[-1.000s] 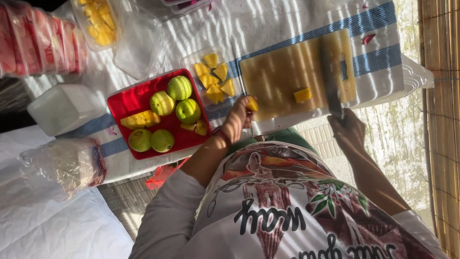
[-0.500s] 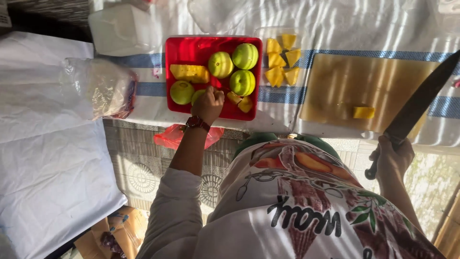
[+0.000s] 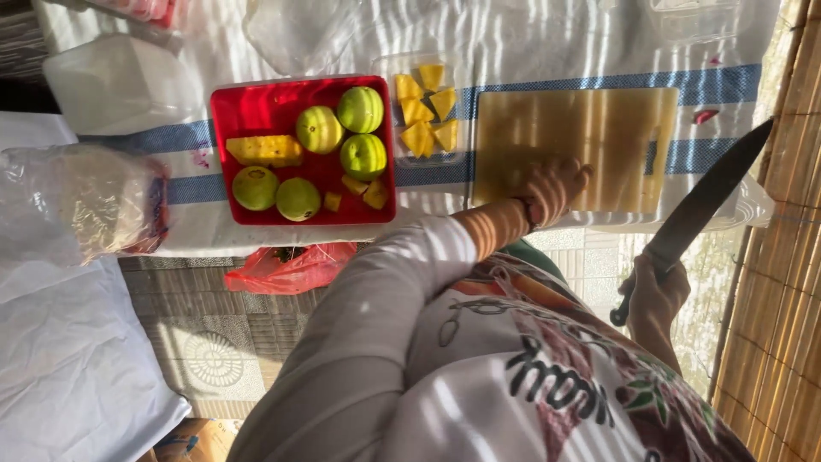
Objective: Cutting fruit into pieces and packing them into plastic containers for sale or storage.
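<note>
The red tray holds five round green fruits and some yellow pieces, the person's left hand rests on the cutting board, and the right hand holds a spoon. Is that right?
Not quite. The head view shows the right hand holding a large dark knife, not a spoon. The rest stands: the red tray holds five round green fruits and yellow pieces, and the left hand rests on the cutting board.

Cutting board (image 3: 590, 137): pale wood, matt, worn. Knife (image 3: 705, 201): dark smooth blade, black handle. Tray (image 3: 256, 107): glossy red plastic. Fruit tub (image 3: 389, 68): clear thin plastic. Tablecloth (image 3: 530, 43): white woven cloth, blue stripes. Bag (image 3: 291, 267): crinkled shiny red plastic. Screen (image 3: 782, 282): rough bamboo slats.
</note>
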